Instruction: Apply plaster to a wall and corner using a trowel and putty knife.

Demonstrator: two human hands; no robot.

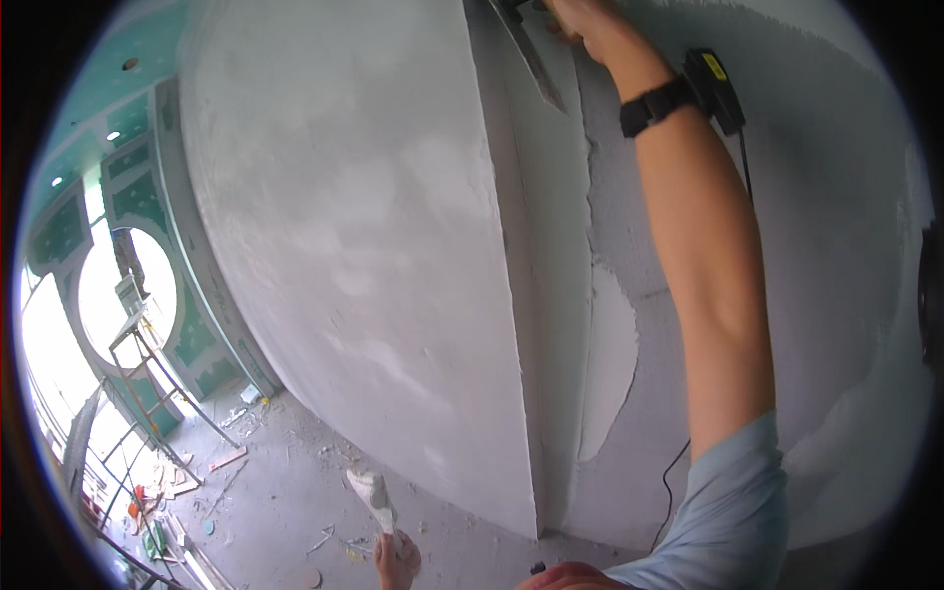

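Observation:
My right hand (582, 22) is raised at the top of the view, its fingers closed on the handle of a plastering trowel (531, 59). The long blade shows nearly edge-on against a strip of fresh plaster beside the wall corner (511, 265); part of the trowel lies beyond the upper edge. Low in the view, my left hand (396, 562) grips a putty knife (372, 497) smeared with white plaster, held upright away from the wall. A wet plaster patch (608, 364) with a ragged edge runs down the grey wall right of the corner.
Smooth white wall (344, 216) curves away to the left. Scraps litter the concrete floor (285, 492). Farther left stand a stepladder (147, 369), a metal frame and a round window opening (98, 295) with a person near it. A black device with a cable (715, 88) sits at my right wrist.

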